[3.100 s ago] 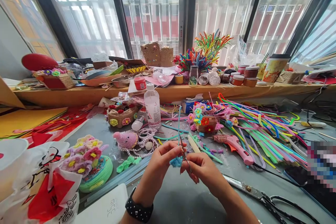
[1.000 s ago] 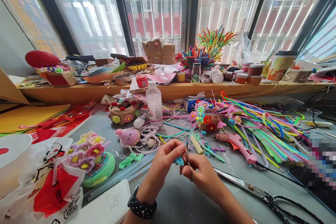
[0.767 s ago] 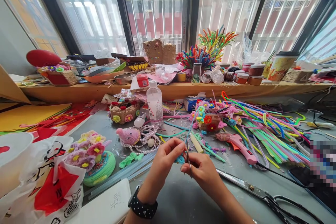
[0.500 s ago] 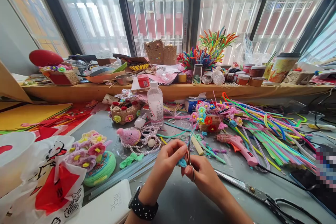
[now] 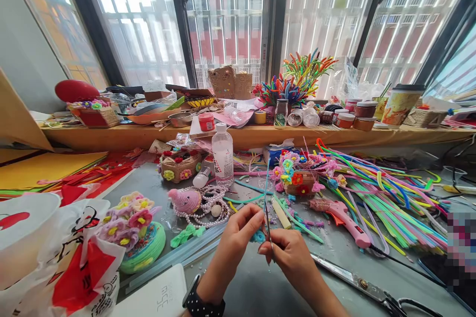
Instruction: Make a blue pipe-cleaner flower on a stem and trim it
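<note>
Blue fuzzy piece (image 5: 258, 237), bunched at one end, sits above the grey tabletop (image 5: 256, 290), pinched by the left hand's (image 5: 238, 230) fingers. The right hand's (image 5: 293, 252) fingers close on small scissors (image 5: 270, 241). Strand (image 5: 267, 173) stands long, apparently untrimmed; any cut cannot be confirmed. Flowered basket (image 5: 302, 189), beyond, appears complete.

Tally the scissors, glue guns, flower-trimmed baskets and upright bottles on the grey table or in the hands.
Scissors: 2 (small scissors in the right hand, large scissors on the table)
Glue guns: 1 (pink glue gun)
Flower-trimmed baskets: 2 (left basket, right basket)
Upright bottles: 1 (clear bottle)
Total: 6
</note>
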Tool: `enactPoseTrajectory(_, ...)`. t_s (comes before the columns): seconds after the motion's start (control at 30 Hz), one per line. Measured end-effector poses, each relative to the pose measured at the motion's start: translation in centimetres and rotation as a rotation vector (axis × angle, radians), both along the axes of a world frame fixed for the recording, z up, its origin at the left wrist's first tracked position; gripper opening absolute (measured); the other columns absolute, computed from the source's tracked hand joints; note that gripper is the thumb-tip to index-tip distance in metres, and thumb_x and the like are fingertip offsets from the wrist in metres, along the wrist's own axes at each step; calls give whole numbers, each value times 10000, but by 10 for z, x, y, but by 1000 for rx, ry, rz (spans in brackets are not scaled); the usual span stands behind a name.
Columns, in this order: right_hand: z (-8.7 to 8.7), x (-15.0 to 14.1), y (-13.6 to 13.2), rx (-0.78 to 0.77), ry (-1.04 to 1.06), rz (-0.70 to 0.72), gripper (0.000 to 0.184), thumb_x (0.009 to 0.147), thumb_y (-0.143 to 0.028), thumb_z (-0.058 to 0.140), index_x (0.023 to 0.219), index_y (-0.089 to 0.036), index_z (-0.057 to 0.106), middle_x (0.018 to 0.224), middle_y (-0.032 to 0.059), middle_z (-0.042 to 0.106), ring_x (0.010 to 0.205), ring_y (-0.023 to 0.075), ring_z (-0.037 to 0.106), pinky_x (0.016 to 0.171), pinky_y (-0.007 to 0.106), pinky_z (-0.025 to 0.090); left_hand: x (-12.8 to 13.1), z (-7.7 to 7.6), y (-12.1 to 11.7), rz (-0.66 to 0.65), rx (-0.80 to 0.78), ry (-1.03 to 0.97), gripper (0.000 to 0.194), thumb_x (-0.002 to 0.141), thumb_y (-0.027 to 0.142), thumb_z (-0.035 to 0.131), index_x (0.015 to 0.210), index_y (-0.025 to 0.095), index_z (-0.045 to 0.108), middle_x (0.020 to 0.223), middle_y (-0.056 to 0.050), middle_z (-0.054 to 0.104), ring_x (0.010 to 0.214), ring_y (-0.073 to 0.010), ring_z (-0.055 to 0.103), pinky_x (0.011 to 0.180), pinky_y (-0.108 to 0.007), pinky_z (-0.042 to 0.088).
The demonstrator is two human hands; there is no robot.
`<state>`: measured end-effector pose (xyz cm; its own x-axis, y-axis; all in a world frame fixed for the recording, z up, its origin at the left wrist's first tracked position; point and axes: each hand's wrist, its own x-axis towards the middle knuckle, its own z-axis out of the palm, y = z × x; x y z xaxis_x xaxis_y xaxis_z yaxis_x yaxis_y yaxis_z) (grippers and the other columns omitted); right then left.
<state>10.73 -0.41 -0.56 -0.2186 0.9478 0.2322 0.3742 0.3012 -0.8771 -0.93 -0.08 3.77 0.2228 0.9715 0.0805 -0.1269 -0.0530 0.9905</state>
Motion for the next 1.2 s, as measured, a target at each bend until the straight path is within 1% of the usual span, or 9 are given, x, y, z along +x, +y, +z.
enactPoseTrajectory(0.27,2,-1,-2,-18,-8,33,509,704,-544,453,382,-151,482,397,-9,460,402,86,384,421,196,293,1,-1,1,3,-29,-7,212,722,325,489,594,160,451,534,43,428,498,-89,391,503,-205,316)
enactPoseTrajectory(0.37,1,-1,-2,-32,7,66,533,695,-582,435,392,-147,493,400,-5,459,404,86,379,416,195,285,1,-1,0,7,-13,-3,211,725,320,484,590,161,450,537,42,424,505,-91,389,504,-206,314)
enactPoseTrajectory(0.5,-2,0,-2,-54,30,125,598,658,-677,366,424,-142,497,422,-1,445,423,91,366,405,197,262,0,0,0,9,15,13,215,713,310,500,567,159,453,544,38,423,537,-96,393,541,-206,320)
enactPoseTrajectory(0.6,-3,1,-2,-45,56,157,647,627,-735,302,452,-139,483,436,-7,407,427,86,333,403,201,241,-1,-1,1,-33,11,34,210,708,306,506,566,159,459,548,33,428,555,-101,401,557,-209,322)
enactPoseTrajectory(0.7,-4,1,-1,-30,72,184,652,621,-744,290,465,-141,480,441,-9,404,426,84,331,404,201,238,-2,-2,2,-79,0,51,213,700,317,514,565,161,462,545,31,431,555,-104,403,554,-212,323)
enactPoseTrajectory(0.8,-3,1,-1,-35,78,183,643,625,-737,304,446,-142,468,431,-5,412,418,86,344,403,203,242,-1,-1,2,-52,12,50,215,701,314,509,557,160,465,542,30,431,555,-105,403,558,-215,326)
enactPoseTrajectory(0.87,-2,1,-2,-49,75,185,643,626,-736,307,441,-141,467,430,-4,409,420,87,346,405,204,242,0,-1,1,-31,21,44,215,706,305,503,551,160,465,538,29,430,553,-106,403,561,-216,326)
enactPoseTrajectory(0.97,2,3,-4,-66,80,231,666,617,-752,277,468,-138,485,451,-8,400,437,88,344,411,205,238,0,0,0,-22,27,23,210,711,287,500,548,161,466,537,28,435,553,-106,404,565,-216,326)
enactPoseTrajectory(1.2,9,8,-5,-109,114,342,712,613,-768,210,506,-132,511,461,-38,312,434,72,290,416,204,218,-1,-1,0,-62,-20,26,220,699,305,522,541,161,468,516,28,450,517,-101,413,528,-212,331)
